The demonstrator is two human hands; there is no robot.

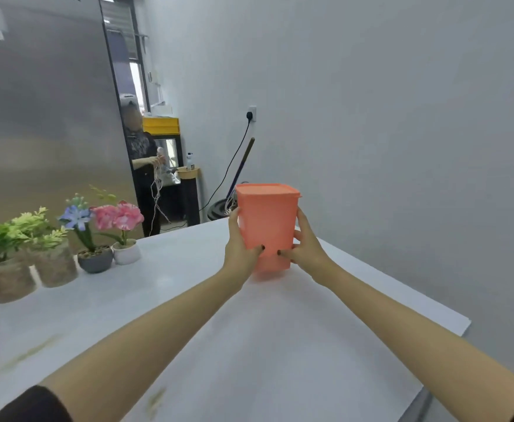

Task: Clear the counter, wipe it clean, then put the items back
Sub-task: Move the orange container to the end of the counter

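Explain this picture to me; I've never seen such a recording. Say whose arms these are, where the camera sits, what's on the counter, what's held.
No machine here: the bare arms belong to a person wearing a wide-angle camera on the head, so you look forward and down as they do. The left hand and right hand grip a lidded orange container from either side, thumbs on its near face. Whether it rests on the white counter or is just off it is hard to tell. At the counter's left stand four potted plants: two green plants in rough tan pots, a blue flower in a grey pot, pink flowers in a white pot. Greenish smears mark the near counter. Another person stands in the background.
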